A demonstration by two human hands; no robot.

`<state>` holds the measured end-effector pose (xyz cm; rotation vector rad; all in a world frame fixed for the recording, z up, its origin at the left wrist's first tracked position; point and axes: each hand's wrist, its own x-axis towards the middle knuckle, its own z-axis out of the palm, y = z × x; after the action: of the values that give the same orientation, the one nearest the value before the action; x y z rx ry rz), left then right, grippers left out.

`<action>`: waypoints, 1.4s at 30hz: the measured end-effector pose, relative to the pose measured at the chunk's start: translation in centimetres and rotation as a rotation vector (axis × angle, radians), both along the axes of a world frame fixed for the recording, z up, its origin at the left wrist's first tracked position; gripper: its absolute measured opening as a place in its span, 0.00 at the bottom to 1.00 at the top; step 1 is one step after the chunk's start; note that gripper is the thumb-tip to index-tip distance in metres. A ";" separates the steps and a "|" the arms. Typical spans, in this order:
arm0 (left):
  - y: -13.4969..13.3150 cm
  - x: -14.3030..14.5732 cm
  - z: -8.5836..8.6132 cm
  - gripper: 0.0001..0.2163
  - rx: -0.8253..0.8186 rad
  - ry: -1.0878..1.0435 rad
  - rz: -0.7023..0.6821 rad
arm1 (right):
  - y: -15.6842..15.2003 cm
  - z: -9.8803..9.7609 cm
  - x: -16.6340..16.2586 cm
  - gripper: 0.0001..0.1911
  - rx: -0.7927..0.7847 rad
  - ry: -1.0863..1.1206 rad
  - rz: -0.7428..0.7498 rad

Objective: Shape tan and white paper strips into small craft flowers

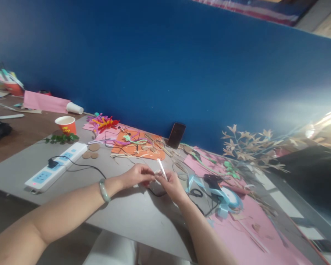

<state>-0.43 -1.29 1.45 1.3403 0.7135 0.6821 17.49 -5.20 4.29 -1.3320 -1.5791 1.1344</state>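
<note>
My two hands meet over the grey table (132, 213) near its middle. My right hand (172, 186) is closed around a thin white stick (162, 168) that points up and away. My left hand (136, 175), with a green bangle (104, 190) on its wrist, pinches something small at the stick's lower end; I cannot make out what. A black cable (156, 193) runs on the table just under both hands.
A white power strip (56, 166) lies at the left, a red paper cup (66, 124) behind it. Orange paper (135, 147) with pipe cleaners (103, 123), a dark phone (176, 135) leaning on the blue wall, blue ribbon (223, 197), pink paper (245, 235) and dried branches (248, 145) surround the hands.
</note>
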 end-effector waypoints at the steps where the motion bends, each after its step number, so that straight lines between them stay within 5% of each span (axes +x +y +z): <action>1: 0.0 0.0 0.0 0.13 0.024 0.005 -0.011 | 0.0 -0.1 0.1 0.13 0.000 -0.003 0.015; 42: 0.2 0.2 0.2 0.14 -0.161 -0.058 0.086 | -0.1 -0.1 0.1 0.14 -0.054 0.061 -0.034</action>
<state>-0.22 -1.11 1.63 1.1439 0.7669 0.7144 17.58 -5.25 4.21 -1.3416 -1.4869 1.1928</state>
